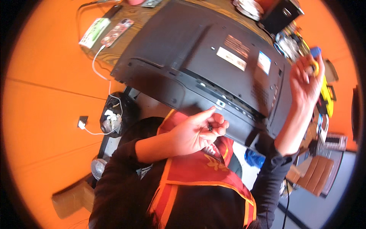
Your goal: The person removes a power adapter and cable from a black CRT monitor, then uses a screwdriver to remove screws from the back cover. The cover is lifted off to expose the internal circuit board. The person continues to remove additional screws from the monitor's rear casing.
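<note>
A large black flat-screen TV lies face down on the table, its back panel up, with labels and a row of ports along a recess. My left hand is palm up in front of the panel's near edge, fingers curled around small dark pieces that look like screws. Raised over the right end of the panel, my right hand has its fingers bent around a small yellow-and-black thing. Most of that thing is hidden in the fingers, so its kind does not show.
A phone on a white charging cable and a green-and-white box lie at the table's left corner. A black speaker and clutter stand at the far right. Below left hangs a black bag; a brown chair is at right.
</note>
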Motion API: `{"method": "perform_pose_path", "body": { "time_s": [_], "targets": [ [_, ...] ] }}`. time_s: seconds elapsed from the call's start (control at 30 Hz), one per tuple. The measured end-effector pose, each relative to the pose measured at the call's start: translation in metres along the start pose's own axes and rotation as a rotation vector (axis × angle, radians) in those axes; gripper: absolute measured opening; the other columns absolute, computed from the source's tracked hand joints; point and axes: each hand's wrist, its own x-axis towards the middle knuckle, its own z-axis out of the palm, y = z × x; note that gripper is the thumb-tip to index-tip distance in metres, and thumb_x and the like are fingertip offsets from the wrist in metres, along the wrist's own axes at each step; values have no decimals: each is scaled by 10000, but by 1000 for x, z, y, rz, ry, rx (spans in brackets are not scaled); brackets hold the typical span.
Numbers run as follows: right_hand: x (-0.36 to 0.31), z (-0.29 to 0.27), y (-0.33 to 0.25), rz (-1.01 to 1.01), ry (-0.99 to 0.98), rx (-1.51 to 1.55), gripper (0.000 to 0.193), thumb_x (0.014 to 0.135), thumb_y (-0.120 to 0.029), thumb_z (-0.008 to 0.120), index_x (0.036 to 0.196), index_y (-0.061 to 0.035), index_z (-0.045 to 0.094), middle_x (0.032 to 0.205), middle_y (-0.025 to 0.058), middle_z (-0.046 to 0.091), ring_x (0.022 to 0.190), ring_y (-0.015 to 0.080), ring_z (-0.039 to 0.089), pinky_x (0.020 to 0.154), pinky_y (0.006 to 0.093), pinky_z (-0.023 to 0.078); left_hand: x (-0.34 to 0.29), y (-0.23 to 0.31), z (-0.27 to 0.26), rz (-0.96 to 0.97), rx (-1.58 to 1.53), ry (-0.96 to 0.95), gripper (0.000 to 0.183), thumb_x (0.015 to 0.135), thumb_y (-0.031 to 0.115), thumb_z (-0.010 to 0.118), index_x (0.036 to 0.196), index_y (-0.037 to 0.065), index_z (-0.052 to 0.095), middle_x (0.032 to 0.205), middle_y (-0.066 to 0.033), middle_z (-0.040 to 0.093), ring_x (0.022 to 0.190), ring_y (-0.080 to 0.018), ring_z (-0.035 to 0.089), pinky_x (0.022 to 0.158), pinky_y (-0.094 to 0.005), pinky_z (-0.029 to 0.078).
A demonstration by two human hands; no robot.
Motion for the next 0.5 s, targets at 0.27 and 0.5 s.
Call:
{"method": "perform_pose_path", "body": {
  "time_s": [0.27,0.5],
  "targets": [
    [10,-7,26,116,-30,-1,393,892,-397,487,888,-13,567,664,49,526,346,65,314,345,169,282,-1,6,-20,208,-147,-300,358,944,325,384,848,5,513,889,-98,444,789,-159,463,560,-184,427],
    [42,48,89,185,-192,-163,454,890,-467,440,1025,-43,530,626,74,560,309,58,319,307,162,276,-33,25,-30,410,-28,-356,416,962,340,305,804,11,505,815,-85,433,707,-150,422,635,-228,404]
  ]
}}
